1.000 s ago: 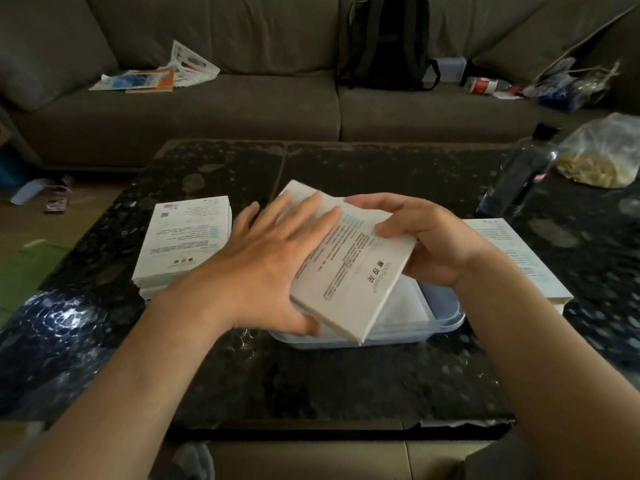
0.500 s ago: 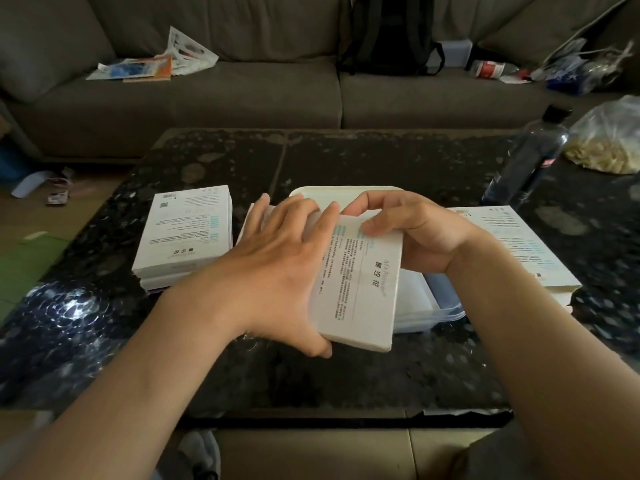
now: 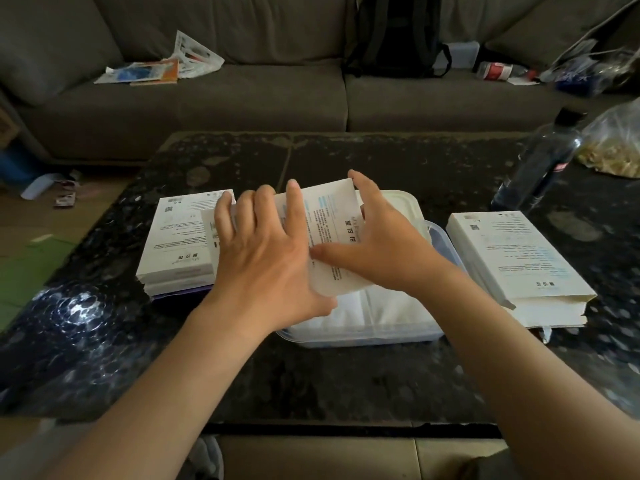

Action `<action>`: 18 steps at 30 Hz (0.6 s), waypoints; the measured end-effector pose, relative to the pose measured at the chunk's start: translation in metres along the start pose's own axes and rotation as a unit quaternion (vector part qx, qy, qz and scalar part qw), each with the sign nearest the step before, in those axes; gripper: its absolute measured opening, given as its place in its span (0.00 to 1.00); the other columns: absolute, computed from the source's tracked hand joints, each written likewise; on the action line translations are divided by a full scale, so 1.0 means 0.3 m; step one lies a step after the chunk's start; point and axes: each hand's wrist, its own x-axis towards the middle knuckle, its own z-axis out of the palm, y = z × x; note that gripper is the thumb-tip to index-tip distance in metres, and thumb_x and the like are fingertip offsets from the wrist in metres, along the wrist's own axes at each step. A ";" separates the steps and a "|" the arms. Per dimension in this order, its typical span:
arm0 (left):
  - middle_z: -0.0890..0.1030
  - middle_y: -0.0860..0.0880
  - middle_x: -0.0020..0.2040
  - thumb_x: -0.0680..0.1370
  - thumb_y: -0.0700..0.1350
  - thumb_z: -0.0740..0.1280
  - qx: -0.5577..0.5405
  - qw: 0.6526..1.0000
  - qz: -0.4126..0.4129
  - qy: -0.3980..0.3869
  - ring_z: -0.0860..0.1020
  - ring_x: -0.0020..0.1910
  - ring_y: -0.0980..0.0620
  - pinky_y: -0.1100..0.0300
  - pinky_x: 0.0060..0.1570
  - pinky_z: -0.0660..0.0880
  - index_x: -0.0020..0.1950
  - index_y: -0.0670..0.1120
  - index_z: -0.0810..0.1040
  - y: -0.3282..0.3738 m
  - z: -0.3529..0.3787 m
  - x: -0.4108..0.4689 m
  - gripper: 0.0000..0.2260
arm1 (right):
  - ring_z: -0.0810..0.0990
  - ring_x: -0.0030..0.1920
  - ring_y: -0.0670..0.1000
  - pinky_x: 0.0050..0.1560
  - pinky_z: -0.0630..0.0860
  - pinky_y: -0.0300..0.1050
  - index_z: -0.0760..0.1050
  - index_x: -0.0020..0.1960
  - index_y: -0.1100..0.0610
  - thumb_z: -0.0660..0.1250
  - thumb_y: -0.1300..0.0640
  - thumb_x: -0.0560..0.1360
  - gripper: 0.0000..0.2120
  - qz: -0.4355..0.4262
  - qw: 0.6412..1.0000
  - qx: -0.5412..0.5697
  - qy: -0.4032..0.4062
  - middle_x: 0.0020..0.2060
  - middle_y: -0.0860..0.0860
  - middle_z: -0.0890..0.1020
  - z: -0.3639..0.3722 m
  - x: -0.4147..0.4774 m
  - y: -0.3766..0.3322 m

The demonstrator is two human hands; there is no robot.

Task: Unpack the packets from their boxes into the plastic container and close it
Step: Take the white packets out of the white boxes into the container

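A white printed box (image 3: 332,223) is held between both hands above the clear plastic container (image 3: 433,332). My left hand (image 3: 266,258) grips its left side, fingers spread over the top. My right hand (image 3: 384,247) holds its right side, thumb on the near face. White packets (image 3: 374,310) lie inside the container. The container's white lid (image 3: 403,209) lies just behind it. A stack of white boxes (image 3: 180,244) sits left of the container. Another white box (image 3: 519,265) lies to its right, its near end open.
A dark bottle (image 3: 540,161) and a clear bag of food (image 3: 613,147) stand at the far right of the black stone table (image 3: 311,375). Behind the table is a grey sofa (image 3: 242,91) with papers, a black backpack (image 3: 394,36) and clutter.
Both hands have carried the box up and away from me, turning it flatter over the container's far part. The packets in the container now show below it.
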 end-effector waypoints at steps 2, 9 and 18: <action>0.59 0.37 0.70 0.57 0.76 0.67 0.000 1.000 -0.002 0.002 0.58 0.70 0.37 0.37 0.74 0.49 0.80 0.42 0.46 -0.001 0.006 0.000 0.64 | 0.76 0.43 0.40 0.31 0.74 0.31 0.47 0.81 0.42 0.77 0.48 0.73 0.48 0.005 1.000 0.004 0.005 0.52 0.37 0.71 -0.001 0.005 0.003; 0.60 0.37 0.70 0.56 0.76 0.67 -0.004 1.000 -0.004 0.005 0.59 0.70 0.37 0.36 0.74 0.49 0.80 0.41 0.48 -0.001 0.014 0.003 0.64 | 0.77 0.42 0.41 0.29 0.75 0.31 0.49 0.80 0.39 0.73 0.53 0.77 0.42 0.009 0.999 0.027 0.023 0.47 0.33 0.70 0.007 0.012 0.020; 0.62 0.35 0.69 0.58 0.71 0.68 -0.004 0.999 -0.045 0.012 0.61 0.70 0.34 0.35 0.73 0.50 0.79 0.39 0.51 -0.003 0.018 0.001 0.61 | 0.75 0.53 0.48 0.44 0.79 0.40 0.73 0.70 0.51 0.76 0.50 0.74 0.27 -0.120 0.967 -0.122 0.191 0.57 0.50 0.72 0.057 -0.034 0.010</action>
